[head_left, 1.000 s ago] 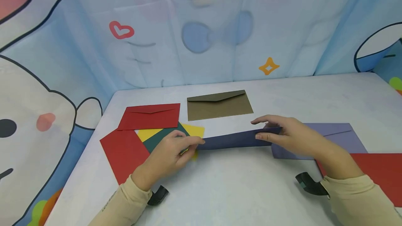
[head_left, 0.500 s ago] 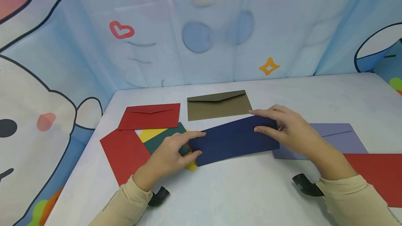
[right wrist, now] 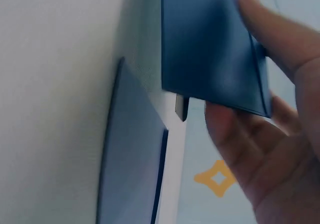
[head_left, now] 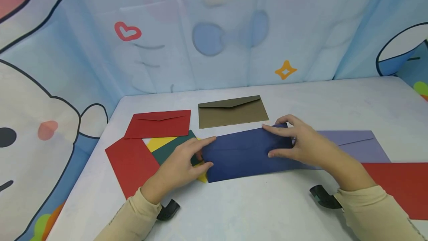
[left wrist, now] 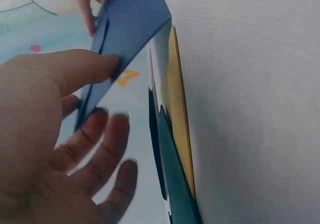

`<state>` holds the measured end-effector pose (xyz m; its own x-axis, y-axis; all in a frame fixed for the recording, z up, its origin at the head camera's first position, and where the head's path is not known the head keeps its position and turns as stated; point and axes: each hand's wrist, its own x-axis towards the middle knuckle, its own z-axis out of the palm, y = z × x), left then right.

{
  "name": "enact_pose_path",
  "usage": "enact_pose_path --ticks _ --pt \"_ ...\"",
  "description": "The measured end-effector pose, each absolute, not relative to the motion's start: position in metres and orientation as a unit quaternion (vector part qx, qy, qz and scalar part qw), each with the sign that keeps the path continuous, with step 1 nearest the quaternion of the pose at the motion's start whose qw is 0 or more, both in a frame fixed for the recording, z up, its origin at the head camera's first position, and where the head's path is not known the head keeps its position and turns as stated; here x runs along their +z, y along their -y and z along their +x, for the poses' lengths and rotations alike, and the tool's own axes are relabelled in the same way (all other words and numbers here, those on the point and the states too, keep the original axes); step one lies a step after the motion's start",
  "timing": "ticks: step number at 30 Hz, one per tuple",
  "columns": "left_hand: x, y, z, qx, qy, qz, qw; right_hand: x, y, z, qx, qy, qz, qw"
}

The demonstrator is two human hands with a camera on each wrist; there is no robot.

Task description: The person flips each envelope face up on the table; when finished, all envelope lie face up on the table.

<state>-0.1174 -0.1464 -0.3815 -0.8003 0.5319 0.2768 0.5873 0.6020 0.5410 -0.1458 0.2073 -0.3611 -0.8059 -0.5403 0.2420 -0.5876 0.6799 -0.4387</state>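
Note:
A navy blue envelope (head_left: 240,153) is held up at a tilt in the head view, its broad face toward the head camera. At its left end my left hand (head_left: 180,163) pinches it between thumb and fingers; in the left wrist view the thumb lies across the envelope (left wrist: 132,21) and the other fingers are spread loosely. My right hand (head_left: 304,144) grips the right end, with some fingertips hidden behind the paper. In the right wrist view the end of the envelope (right wrist: 210,49) sits between thumb and fingers, apart from the lavender envelope (right wrist: 132,154).
A red envelope (head_left: 160,124) and another red one (head_left: 132,164) lie at the left, beside overlapping green (head_left: 170,150) and yellow (head_left: 157,143) envelopes. An olive envelope (head_left: 234,112) lies at the back. Lavender (head_left: 357,146) and red (head_left: 398,189) envelopes lie right on the white table (head_left: 254,211).
The navy envelope has turned from nearly edge-on to showing its broad face. My right hand has shifted slightly left along it, while the left hand keeps its place with the thumb lower.

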Motion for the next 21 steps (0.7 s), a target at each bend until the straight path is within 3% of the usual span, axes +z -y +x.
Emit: enact_pose_path --ticks 5,17,21 --pt "-0.382 0.146 -0.116 -0.277 0.919 -0.278 0.033 -0.363 -0.206 -0.144 0.247 0.926 0.283 -0.046" --pt "-0.385 0.145 -0.115 -0.219 0.941 -0.257 0.000 -0.371 -0.209 -0.146 0.222 0.930 0.290 -0.050" --pt "-0.386 0.146 -0.114 -0.208 0.943 -0.261 -0.002 -0.373 -0.208 -0.144 0.179 0.940 0.281 -0.074"
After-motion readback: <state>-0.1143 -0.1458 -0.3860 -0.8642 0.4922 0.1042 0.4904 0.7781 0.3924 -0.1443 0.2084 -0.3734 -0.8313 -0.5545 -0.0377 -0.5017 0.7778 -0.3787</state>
